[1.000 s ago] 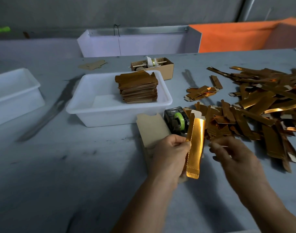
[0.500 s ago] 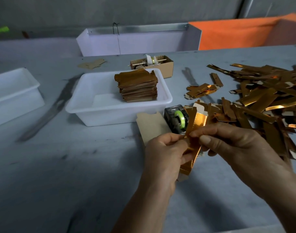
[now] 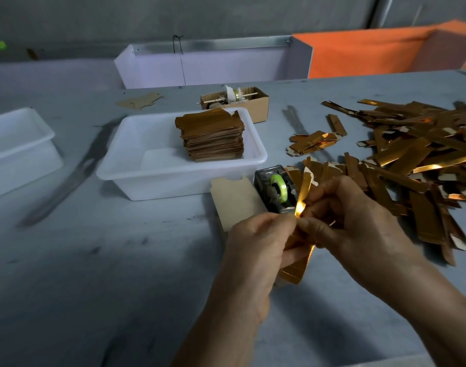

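Observation:
Both hands hold one shiny gold foil card piece (image 3: 296, 268) above the grey table, just in front of a tape dispenser (image 3: 275, 190) with a green roll. My left hand (image 3: 255, 250) grips the piece's middle, fingers curled round it. My right hand (image 3: 356, 223) pinches its upper part between thumb and fingers. The piece's top flap sticks up between the hands and its lower end hangs below them. A large loose pile of gold pieces (image 3: 417, 160) lies to the right.
A white tub (image 3: 136, 168) holds a neat stack of gold pieces (image 3: 213, 136). A plain brown card blank (image 3: 234, 202) lies by the dispenser. A second white tub (image 3: 17, 144) stands far left, a small cardboard box (image 3: 258, 102) behind, and a white divider (image 3: 210, 62) at the back.
My right hand came in from the right and took hold of the gold piece that my left hand held alone. The piece now sits lower and is more covered by both hands.

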Motion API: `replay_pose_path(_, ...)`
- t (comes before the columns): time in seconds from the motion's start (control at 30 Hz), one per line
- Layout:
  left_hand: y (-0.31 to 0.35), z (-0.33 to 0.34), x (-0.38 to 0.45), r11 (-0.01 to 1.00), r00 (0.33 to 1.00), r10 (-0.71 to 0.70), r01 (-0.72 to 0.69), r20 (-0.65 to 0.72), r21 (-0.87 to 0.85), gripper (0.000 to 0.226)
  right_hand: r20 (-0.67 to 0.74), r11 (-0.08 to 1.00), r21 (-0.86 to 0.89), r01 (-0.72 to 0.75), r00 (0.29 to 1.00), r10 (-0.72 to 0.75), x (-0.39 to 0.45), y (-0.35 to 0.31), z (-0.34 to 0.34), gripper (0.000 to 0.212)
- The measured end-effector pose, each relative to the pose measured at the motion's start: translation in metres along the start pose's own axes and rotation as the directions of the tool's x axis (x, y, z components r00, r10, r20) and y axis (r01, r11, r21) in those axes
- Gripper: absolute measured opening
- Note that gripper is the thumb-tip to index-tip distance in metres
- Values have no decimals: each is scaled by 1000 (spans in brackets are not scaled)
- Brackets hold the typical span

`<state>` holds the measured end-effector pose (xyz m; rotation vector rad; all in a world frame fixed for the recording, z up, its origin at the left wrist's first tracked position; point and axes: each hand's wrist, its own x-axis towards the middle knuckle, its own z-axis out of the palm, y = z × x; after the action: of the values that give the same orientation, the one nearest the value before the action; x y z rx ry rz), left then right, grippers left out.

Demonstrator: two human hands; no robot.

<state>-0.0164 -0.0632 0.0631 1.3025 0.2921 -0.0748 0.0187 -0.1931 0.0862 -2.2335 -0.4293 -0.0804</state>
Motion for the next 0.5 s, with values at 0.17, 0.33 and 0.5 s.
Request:
replay_pose_path(0.17, -6, 0, -1, 999, 1000, 4, -5, -28, -49, 17, -18, 988, -147, 40, 999, -43, -3, -4, 5, 33)
replay_pose_path(0.33, -12, 3, -2, 997, 996, -32, 26, -80, -71, 16, -47, 965, -261, 17, 998, -30, -6, -8, 8, 33)
replay_pose_path(0.5, -22, 15, -7, 924, 924, 300, -219, -239, 312, 17, -68, 953, -291, -84, 995, 67, -3, -9, 7, 36)
